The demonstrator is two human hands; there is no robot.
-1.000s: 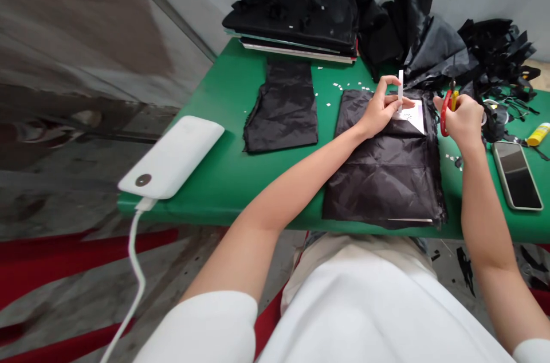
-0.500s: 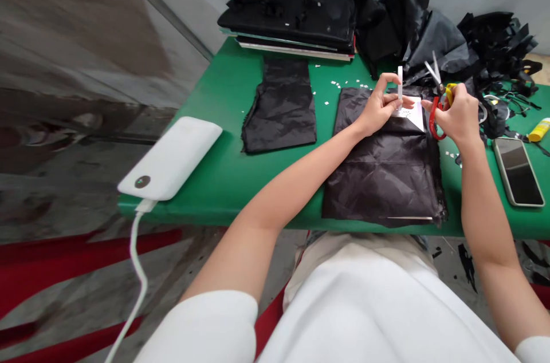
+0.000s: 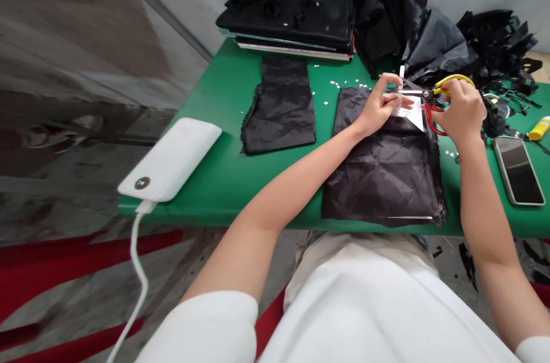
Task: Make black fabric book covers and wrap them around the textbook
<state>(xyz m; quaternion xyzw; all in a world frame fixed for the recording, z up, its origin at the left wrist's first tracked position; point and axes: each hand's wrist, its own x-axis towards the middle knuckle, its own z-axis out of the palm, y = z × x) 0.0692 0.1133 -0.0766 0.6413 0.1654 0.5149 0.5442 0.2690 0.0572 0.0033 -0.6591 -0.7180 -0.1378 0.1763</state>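
My left hand (image 3: 378, 106) pinches a narrow white strip (image 3: 401, 81) and holds it upright over a white paper piece (image 3: 409, 115). That paper lies on a stack of black fabric (image 3: 382, 168) on the green table (image 3: 223, 139). My right hand (image 3: 458, 112) grips red-and-yellow scissors (image 3: 432, 95). Their blades point left and reach the strip.
A smaller black fabric piece (image 3: 281, 105) lies to the left, and a pile of black sheets (image 3: 292, 11) sits at the back. Black scraps (image 3: 494, 42) crowd the back right. A phone (image 3: 518, 169), a yellow tube (image 3: 539, 129) and a white power bank (image 3: 172, 158) with its cable also rest here.
My right hand has swung the scissors from pointing up to pointing left, bringing the blades to the white strip. My left hand has stayed in place.
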